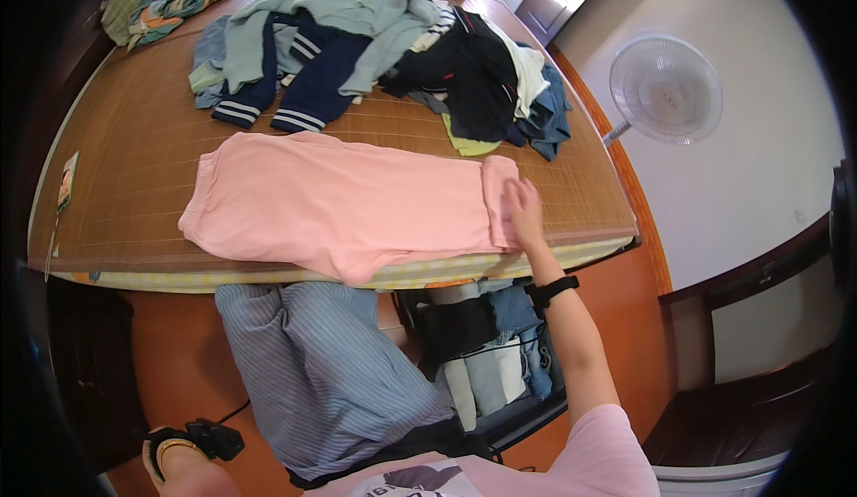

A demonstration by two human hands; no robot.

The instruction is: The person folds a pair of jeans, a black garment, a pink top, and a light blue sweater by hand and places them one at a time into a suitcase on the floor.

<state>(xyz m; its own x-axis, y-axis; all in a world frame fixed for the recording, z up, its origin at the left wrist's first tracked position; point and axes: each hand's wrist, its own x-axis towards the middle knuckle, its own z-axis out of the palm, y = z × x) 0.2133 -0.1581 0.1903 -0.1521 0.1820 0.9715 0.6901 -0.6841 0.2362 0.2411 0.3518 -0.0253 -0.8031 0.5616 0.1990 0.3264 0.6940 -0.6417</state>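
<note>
Pale pink pants lie flat across the near part of the bed, their gathered elastic waist to the left. At the right, the leg end is turned back in a narrow fold. My right hand rests on the outer edge of this fold, slightly blurred, fingers apart, gripping nothing visible; a black band is on its wrist. My left hand is at the lower left, away from the pants and mostly hidden behind its wrist, which bears a gold-coloured bangle, a black strap and a black device with a cable.
A heap of clothes lies on the bed's far side. A phone-like object and its cable are at the left. Below the bed's near edge, an open suitcase holds folded clothes, beside my striped-clad legs. A fan stands right.
</note>
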